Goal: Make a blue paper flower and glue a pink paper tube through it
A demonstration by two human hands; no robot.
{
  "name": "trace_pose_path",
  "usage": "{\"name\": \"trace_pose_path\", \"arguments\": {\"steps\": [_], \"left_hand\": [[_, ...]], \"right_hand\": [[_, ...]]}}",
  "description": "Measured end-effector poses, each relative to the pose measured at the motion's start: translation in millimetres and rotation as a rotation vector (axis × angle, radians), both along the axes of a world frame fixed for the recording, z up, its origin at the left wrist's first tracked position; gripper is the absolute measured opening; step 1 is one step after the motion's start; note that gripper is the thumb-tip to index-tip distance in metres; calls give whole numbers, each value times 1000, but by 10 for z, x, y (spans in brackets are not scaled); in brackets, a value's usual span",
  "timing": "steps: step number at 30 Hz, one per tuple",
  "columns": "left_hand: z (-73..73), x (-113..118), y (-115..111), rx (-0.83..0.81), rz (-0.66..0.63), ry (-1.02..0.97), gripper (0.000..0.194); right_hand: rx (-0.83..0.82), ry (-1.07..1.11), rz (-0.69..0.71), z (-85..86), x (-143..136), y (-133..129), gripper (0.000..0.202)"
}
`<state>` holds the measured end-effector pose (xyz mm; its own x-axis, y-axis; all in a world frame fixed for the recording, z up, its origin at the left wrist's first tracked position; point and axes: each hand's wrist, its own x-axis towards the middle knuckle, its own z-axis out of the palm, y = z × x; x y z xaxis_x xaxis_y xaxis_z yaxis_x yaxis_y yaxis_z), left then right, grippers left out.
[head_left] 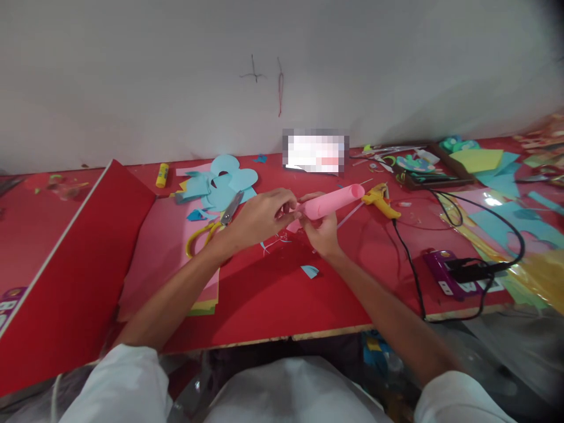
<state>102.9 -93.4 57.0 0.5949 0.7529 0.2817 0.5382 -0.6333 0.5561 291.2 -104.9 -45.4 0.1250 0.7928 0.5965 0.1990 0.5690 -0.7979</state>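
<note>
A rolled tube of pink paper (332,202) is held above the middle of the red table, its open end tilted up to the right. My right hand (324,232) is closed around the tube's lower part. At the tube's near left end, my left hand (268,217) has its fingers pinched on the pink paper; the exact grip is partly hidden. Yellow-handled scissors (205,235) lie beside my left wrist. Just right of the tube rests a yellow hot glue gun (382,201). A small blue paper scrap (310,271) sits on the table below my hands.
Blue paper cut-outs (233,182) and a glue stick (162,175) lie at the back left. A red board (88,252) slants up at left. On the right are a purple power strip (453,273) with black cables, a brown tray (440,183) of oddments and coloured paper sheets.
</note>
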Motion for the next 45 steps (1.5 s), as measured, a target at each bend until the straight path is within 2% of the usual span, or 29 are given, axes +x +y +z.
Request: {"name": "trace_pose_path", "arguments": {"steps": [6, 13, 19, 24, 31, 33, 37, 41, 45], "left_hand": [[-160, 110, -70, 157, 42, 129, 12], [-128, 116, -99, 188, 34, 86, 19], [-95, 106, -71, 15, -38, -86, 18], [-54, 91, -27, -152, -64, -147, 14], [34, 101, -82, -204, -69, -189, 13], [88, 86, -104, -189, -65, -196, 13], [143, 29, -90, -101, 61, -102, 16], [53, 22, -48, 29, 97, 30, 17], [-46, 86, -91, 65, 96, 76, 14]], "right_hand": [[-34, 2, 37, -123, -8, -8, 34], [-36, 9, 42, -110, -2, 5, 36], [-16, -33, 36, -102, 4, -12, 33], [-9, -66, 43, -79, -8, -34, 31], [-22, -59, 71, -95, 13, -33, 29], [-36, -31, 73, -90, 20, -31, 28], [-47, 14, 36, -56, 10, -31, 29], [-75, 19, 9, -62, -13, -32, 32], [-82, 17, 19, -103, -16, -22, 34]]}}
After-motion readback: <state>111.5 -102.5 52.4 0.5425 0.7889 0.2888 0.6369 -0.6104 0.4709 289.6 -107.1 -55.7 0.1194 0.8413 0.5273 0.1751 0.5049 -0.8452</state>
